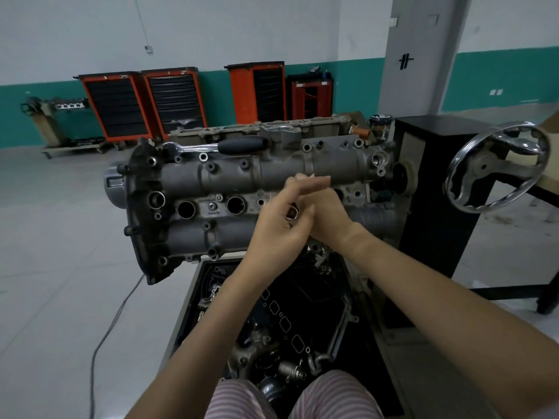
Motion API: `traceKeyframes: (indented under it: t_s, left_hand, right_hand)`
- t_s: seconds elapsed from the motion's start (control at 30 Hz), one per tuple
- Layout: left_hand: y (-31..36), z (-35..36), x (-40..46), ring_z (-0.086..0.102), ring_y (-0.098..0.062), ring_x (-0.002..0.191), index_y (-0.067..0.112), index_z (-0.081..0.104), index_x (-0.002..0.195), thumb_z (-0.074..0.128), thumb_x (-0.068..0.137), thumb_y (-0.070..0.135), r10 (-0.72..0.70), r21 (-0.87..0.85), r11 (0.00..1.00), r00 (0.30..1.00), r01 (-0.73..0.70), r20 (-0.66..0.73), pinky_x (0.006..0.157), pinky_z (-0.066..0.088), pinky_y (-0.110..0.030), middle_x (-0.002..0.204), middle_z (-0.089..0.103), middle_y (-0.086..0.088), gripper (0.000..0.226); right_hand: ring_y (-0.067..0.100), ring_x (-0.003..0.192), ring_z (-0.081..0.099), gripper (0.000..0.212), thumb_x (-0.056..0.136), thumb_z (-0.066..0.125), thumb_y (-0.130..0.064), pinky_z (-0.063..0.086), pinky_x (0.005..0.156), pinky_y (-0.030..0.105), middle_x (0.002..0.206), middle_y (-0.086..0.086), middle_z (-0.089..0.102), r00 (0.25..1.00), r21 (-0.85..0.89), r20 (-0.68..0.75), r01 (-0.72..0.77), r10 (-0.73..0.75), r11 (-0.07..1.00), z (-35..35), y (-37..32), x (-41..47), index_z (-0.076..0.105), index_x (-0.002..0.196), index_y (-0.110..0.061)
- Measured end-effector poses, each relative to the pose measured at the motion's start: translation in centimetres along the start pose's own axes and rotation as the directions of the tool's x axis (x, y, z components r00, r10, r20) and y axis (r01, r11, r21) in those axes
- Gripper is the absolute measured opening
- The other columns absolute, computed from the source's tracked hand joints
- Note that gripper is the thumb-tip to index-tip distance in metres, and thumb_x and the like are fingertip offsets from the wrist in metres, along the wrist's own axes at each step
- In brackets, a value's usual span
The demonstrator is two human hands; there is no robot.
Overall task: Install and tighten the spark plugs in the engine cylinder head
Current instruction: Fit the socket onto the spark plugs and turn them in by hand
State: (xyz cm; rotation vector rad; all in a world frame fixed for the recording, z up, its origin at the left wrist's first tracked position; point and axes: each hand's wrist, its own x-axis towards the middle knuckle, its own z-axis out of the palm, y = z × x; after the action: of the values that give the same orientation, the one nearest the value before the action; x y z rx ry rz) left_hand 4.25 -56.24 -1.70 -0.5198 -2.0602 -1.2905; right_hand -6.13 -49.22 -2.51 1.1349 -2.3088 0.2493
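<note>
Both hands meet over the cylinder head (230, 176): the left hand (284, 222) curls round a shiny socket (292, 213), the right hand (323, 207) beside it, its grasp hidden. Hand-starting a plug, I judge (none visible). The ratchet (217, 145), beyond the hands, comes next.

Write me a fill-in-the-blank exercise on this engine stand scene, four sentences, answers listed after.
1. The ratchet wrench lies on the ____ edge of the cylinder head.
2. The left hand and right hand meet around a metal ____.
3. To the left of the hands, ____ round spark plug holes stand open in a row.
4. A chrome ____ sits on the stand to the right of the head.

Missing words: far; socket; two; handwheel
</note>
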Motion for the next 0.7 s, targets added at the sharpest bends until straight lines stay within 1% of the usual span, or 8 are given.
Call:
traceKeyframes:
  t_s: [0.1,0.17,0.2,0.27,0.37,0.5,0.6,0.7]
  left_hand:
    - [-0.6,-0.1,-0.1,0.052,-0.002,0.116,0.019,0.048,0.124,0.052,0.087,-0.004,-0.016,0.017,1.000,1.000,0.016,0.000,0.094,0.039,-0.014,0.119,0.060,0.005,0.044]
    - [-1.4,-0.5,-0.3,0.051,-0.004,0.110,0.022,0.046,0.117,0.063,0.084,0.017,-0.072,0.092,0.993,0.994,0.080,-0.086,0.089,0.039,-0.015,0.113,0.056,0.010,0.037]
    - [-1.9,-0.8,-0.3,0.050,-0.008,0.103,0.020,0.048,0.107,0.068,0.080,0.031,-0.089,0.213,0.970,0.984,0.122,-0.157,0.086,0.040,-0.018,0.105,0.054,0.008,0.036]
    - [-3.2,-1.6,-0.3,0.047,-0.016,0.087,0.015,0.049,0.086,0.070,0.072,0.052,-0.115,0.504,0.837,0.969,0.212,-0.217,0.075,0.039,-0.028,0.087,0.049,0.005,0.045]
    - [-3.3,-1.5,0.3,0.055,-0.019,0.070,0.018,0.055,0.073,0.044,0.074,0.071,-0.273,0.630,0.708,0.946,0.320,-0.174,0.061,0.041,-0.033,0.065,0.056,0.005,0.055]
    - [-2.4,-0.3,1.0,0.056,-0.026,0.061,0.014,0.042,0.056,0.040,0.088,0.057,-0.175,0.764,0.554,0.943,0.332,-0.282,0.046,0.025,-0.028,0.052,0.049,0.001,0.054]
    - [-2.0,0.1,1.0,0.059,-0.030,0.068,0.017,0.047,0.064,0.038,0.094,0.045,-0.165,0.829,0.443,0.940,0.341,-0.298,0.051,0.029,-0.029,0.067,0.062,-0.006,0.042]
    - [-1.9,0.2,1.3,0.058,-0.030,0.076,0.016,0.044,0.071,0.037,0.095,0.038,-0.212,0.829,0.450,0.942,0.332,-0.261,0.056,0.033,-0.030,0.078,0.063,-0.008,0.034]
  right_hand:
    - [0.027,0.102,0.058,0.027,0.093,0.036,-0.014,0.043,0.073,0.033,0.111,0.011,0.062,0.996,-0.155,0.043,-0.074,0.082,0.985,0.3,0.3,0.2,0.058,0.107,-0.006]
    - [0.030,0.095,0.060,0.022,0.091,0.043,-0.021,0.042,0.071,0.037,0.103,0.009,0.064,0.996,-0.035,-0.036,-0.082,0.080,0.996,0.5,0.0,-0.3,0.057,0.104,-0.009]
    - [0.033,0.090,0.060,0.021,0.090,0.046,-0.023,0.040,0.066,0.037,0.098,0.009,0.064,0.992,0.027,-0.080,-0.093,0.095,0.995,0.9,0.1,-0.1,0.054,0.103,-0.009]
    - [0.036,0.083,0.058,0.020,0.088,0.048,-0.024,0.033,0.060,0.036,0.091,0.011,0.063,0.991,0.056,-0.105,-0.081,0.087,0.995,1.1,0.0,-0.1,0.049,0.098,-0.006]
    - [0.037,0.078,0.058,0.019,0.087,0.048,-0.021,0.033,0.059,0.038,0.086,0.014,0.063,0.983,0.114,-0.135,-0.109,0.124,0.987,1.0,-0.1,-0.3,0.050,0.093,-0.003]
    - [0.036,0.066,0.058,0.012,0.083,0.051,-0.014,0.032,0.054,0.035,0.074,0.015,0.063,0.980,0.133,-0.150,-0.112,0.132,0.985,0.8,-0.3,-0.4,0.052,0.081,-0.003]
    - [0.030,0.041,0.053,0.012,0.067,0.056,-0.011,0.028,0.044,0.024,0.049,0.011,0.056,0.962,0.121,-0.248,-0.090,0.118,0.989,0.1,-0.7,-0.6,0.052,0.058,-0.004]
    - [0.027,0.038,0.052,0.014,0.062,0.051,-0.017,0.026,0.044,0.020,0.045,0.007,0.054,0.954,0.087,-0.285,-0.070,0.092,0.994,0.2,-0.9,-0.5,0.051,0.053,-0.007]
